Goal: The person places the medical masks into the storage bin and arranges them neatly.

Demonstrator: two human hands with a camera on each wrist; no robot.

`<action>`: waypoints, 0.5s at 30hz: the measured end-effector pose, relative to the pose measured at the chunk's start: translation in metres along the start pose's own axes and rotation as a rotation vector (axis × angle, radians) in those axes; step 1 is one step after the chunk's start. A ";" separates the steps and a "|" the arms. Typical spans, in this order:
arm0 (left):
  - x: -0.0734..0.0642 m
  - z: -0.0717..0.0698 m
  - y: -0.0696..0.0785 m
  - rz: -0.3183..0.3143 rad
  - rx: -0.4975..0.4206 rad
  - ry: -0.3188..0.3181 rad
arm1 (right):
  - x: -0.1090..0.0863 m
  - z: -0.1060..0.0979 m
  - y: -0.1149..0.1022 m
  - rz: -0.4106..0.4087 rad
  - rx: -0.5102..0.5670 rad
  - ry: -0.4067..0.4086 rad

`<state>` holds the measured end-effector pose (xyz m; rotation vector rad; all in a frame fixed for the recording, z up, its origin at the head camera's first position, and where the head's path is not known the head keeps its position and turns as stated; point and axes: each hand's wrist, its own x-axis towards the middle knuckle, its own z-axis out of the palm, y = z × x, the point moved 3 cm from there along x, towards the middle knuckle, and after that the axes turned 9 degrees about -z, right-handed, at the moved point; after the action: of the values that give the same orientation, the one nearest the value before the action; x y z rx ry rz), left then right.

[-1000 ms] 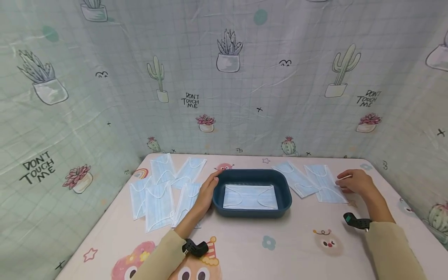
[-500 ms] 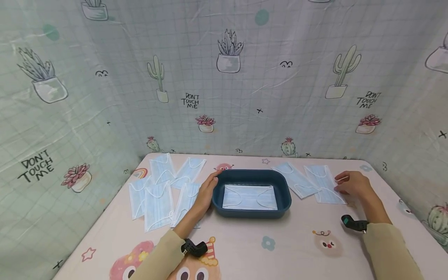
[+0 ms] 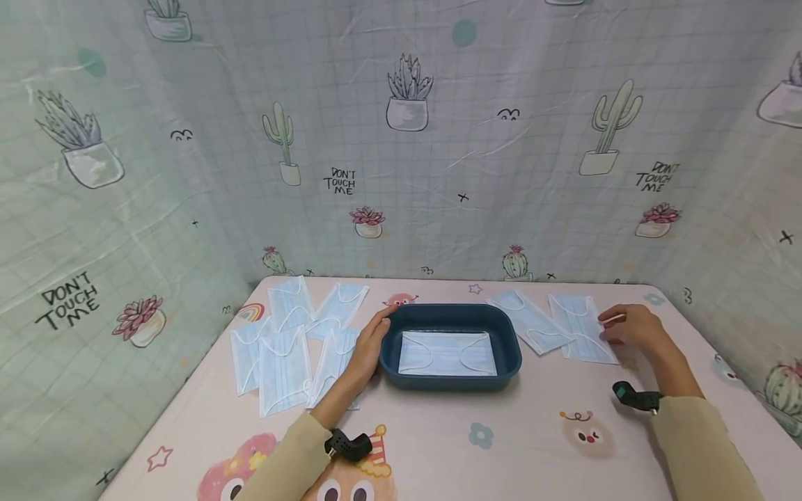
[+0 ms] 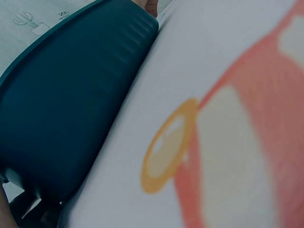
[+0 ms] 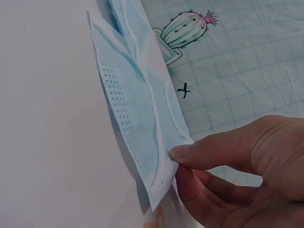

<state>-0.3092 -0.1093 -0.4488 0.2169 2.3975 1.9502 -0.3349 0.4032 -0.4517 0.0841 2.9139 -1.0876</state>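
Note:
A dark blue rectangular tub (image 3: 451, 382) stands mid-table with a pale blue face mask (image 3: 447, 353) lying flat inside. My left hand (image 3: 368, 351) rests along the tub's left outer wall, fingers fairly straight at the rim. The left wrist view is mostly filled by that tub's side (image 4: 71, 95). Over on the right, my right hand (image 3: 638, 330) pinches the edge of another face mask (image 3: 579, 323) between thumb and forefinger. Seen from the right wrist, this mask (image 5: 121, 95) is tilted, its near corner off the table, thumb (image 5: 199, 154) on top.
Another mask (image 3: 532, 323) lies between the tub and the pinched one, partly overlapping it. Several masks (image 3: 285, 372) lie spread and overlapping left of the tub, some beside the left forearm. A printed cloth (image 3: 464, 174) hangs behind the table (image 3: 438, 445).
The mask at my right hand has shifted slightly, its far end a little to the right. My left hand and the tub stay in place.

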 end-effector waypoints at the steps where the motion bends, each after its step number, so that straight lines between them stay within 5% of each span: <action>1: 0.000 0.000 0.000 0.002 0.002 -0.004 | 0.000 0.000 0.000 0.000 0.001 -0.003; 15: 0.004 -0.001 -0.004 0.011 0.019 -0.016 | -0.001 -0.001 0.003 0.015 0.030 -0.007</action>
<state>-0.3136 -0.1103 -0.4528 0.2459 2.4109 1.9226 -0.3341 0.4059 -0.4530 0.1016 2.8863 -1.1268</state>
